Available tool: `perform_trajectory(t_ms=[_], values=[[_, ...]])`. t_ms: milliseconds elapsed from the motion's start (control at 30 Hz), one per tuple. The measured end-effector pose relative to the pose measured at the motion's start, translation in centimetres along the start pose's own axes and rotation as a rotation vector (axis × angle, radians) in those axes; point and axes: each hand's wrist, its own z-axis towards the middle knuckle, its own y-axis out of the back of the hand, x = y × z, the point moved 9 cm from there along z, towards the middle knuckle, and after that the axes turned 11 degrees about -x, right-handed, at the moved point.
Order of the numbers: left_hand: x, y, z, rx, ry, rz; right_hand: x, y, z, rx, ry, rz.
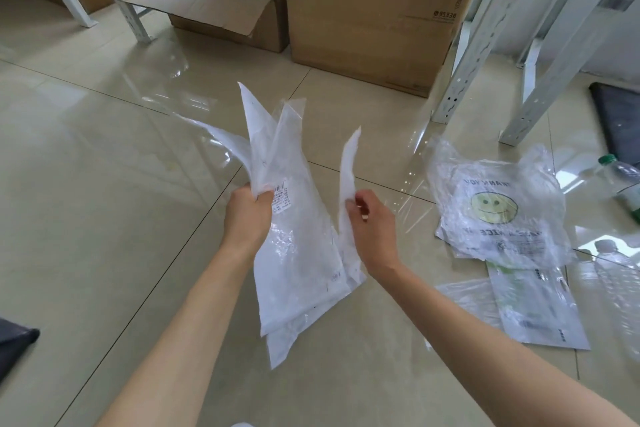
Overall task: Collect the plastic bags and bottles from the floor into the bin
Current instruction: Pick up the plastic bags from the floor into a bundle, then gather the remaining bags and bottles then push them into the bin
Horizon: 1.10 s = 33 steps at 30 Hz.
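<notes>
Head view: left hand clenched round plastic bags; right hand pinching their edge.

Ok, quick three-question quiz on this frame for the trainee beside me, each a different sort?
1. True or false: the left hand grips a bunch of plastic bags.
2. Which printed bag lies on the floor right of the hands: A) smiley-face bag, B) red striped bag, C) black bag?
3. Fill in: the bottle at the right edge has a ____ cap.

Key: 1 true; 2 A; 3 green. The right hand pinches one more white bag.
</notes>
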Motion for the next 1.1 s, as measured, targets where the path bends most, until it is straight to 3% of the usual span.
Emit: perform_trajectory(t_ms=[100,233,367,433,533,633,733,800,933,1033,1100], values=[[-1.5,-2.3,-0.9,0.05,0.099,-0.166,5.0,-1.0,-2.4,0.161,0.124,0.151],[-4.0,-4.7,-2.0,0.128,0.049,-0.181,8.7,-1.0,-4.9,0.318,0.448,-0.009],[-4.8,-5.0,-1.9,-0.007,0.029,-0.111,6.9,0.7,-4.7,0.464,0.428,-0.082],[-5.4,-5.9,-2.0,-0.021,0.004,-0.073,3.7,3.0,-3.8,0.408,0.375,-0.186],[-6.7,-7.8,-2.9,-0.024,-0.036,-0.052,-4.9,8.3,-2.3,0.311,0.15,-0.555],[-7.8,-10.0,-4.4,-0.015,-0.073,-0.085,-14.6,13.3,-4.1,0.395,-0.154,-0.849],[-8.0,-11.7,-5.8,-0.021,-0.096,-0.081,-20.6,15.7,-6.7,0.441,-0.303,-0.939],[-7.8,-12.5,-6.4,-0.014,-0.096,-0.076,-22.1,15.6,-7.8,0.443,-0.252,-1.013],[-7.2,-13.6,-6.6,0.042,-0.096,-0.039,-20.5,15.8,-7.1,0.225,0.017,-1.029],[-7.1,-14.0,-6.6,0.055,-0.095,-0.027,-20.6,17.2,-5.3,0.15,-0.085,-0.894],[-7.2,-14.2,-6.8,0.064,-0.096,-0.015,-18.7,19.0,-3.2,-0.029,-0.11,-0.69]])
